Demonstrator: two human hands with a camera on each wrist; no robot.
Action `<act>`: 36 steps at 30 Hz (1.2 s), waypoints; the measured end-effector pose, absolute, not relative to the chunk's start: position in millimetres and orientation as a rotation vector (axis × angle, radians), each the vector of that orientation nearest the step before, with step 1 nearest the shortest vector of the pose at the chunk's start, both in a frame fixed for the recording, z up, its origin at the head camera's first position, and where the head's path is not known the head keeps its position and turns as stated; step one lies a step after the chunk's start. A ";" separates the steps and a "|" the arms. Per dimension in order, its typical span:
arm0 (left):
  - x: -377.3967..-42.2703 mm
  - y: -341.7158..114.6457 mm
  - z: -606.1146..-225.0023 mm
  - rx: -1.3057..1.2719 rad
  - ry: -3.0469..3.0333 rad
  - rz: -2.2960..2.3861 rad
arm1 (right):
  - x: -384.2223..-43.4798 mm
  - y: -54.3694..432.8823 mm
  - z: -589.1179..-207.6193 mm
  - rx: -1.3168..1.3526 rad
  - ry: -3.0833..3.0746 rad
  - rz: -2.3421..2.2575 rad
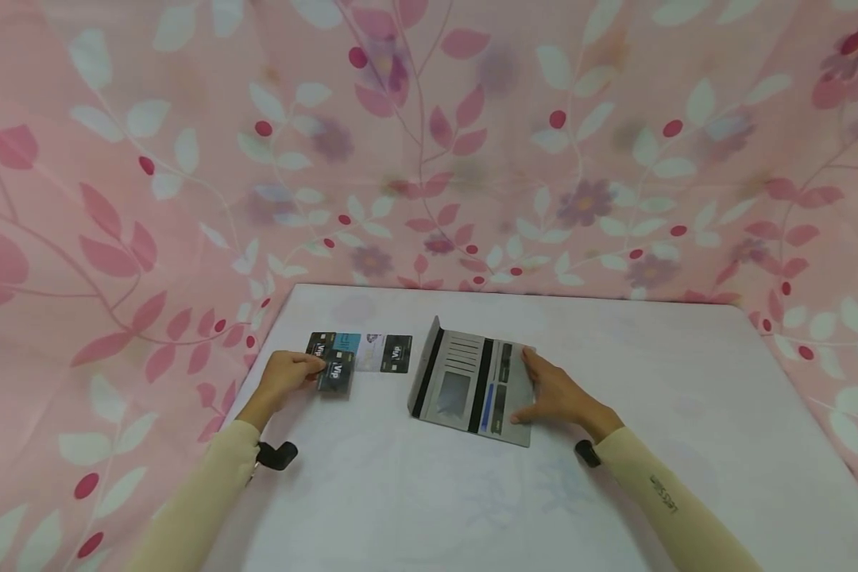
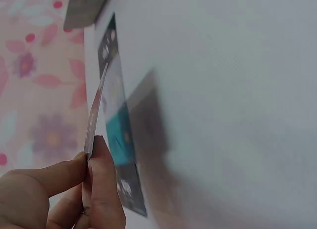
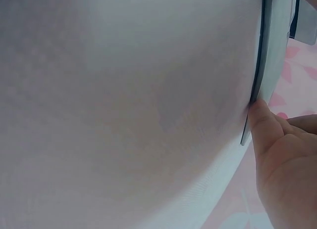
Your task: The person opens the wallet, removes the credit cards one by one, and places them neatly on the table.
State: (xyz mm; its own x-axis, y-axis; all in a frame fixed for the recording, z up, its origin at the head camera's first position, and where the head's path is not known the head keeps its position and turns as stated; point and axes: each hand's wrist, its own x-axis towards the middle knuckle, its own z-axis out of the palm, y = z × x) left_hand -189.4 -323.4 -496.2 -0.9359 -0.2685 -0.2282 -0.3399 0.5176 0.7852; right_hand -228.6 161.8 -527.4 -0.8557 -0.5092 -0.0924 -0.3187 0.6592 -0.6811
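Observation:
A dark card marked "Vip" [image 1: 337, 371] is pinched between thumb and fingers of my left hand [image 1: 291, 372]. The left wrist view shows this card [image 2: 95, 110] nearly edge-on, raised over the table with its shadow beside it. Behind it lie cards in a row: a dark card [image 1: 321, 340], a blue card [image 1: 347, 342], a pale card [image 1: 369, 353] and another dark card [image 1: 396, 354]. A grey wallet [image 1: 465, 342] lies unfolded, with slots and a clear window. My right hand [image 1: 561, 395] rests at its right edge, thumb and fingers spread apart; the thumb touches the edge [image 3: 260, 80].
The table [image 1: 400, 500] has a white cover. Pink floral cloth [image 1: 429, 159] hangs behind it and at both sides. The wallet's left flap [image 1: 427, 365] stands up at an angle. Each wrist carries a small black device, such as the left one [image 1: 277, 455].

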 end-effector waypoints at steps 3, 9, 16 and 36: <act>-180.8 -339.5 -500.8 -0.550 2.717 1.306 | -228.0 162.4 -528.1 -0.665 2.607 -0.976; -164.6 -361.1 -506.2 -0.588 2.704 1.170 | -228.3 163.6 -529.7 -0.682 2.623 -0.950; -162.5 -365.9 -505.7 -0.606 2.737 1.107 | -230.3 165.4 -531.8 -0.688 2.642 -0.933; -171.5 -352.4 -496.9 -0.411 2.873 0.703 | -231.2 163.7 -529.5 -0.702 2.631 -0.965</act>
State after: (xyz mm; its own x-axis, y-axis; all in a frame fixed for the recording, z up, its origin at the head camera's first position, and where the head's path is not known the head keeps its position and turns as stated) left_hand -171.5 -352.4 -496.9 -0.9503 -0.2268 -0.2133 -0.2996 0.8522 0.4288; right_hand -231.2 163.7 -529.5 -0.8521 -0.5190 -0.0681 -0.3520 0.6643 -0.6594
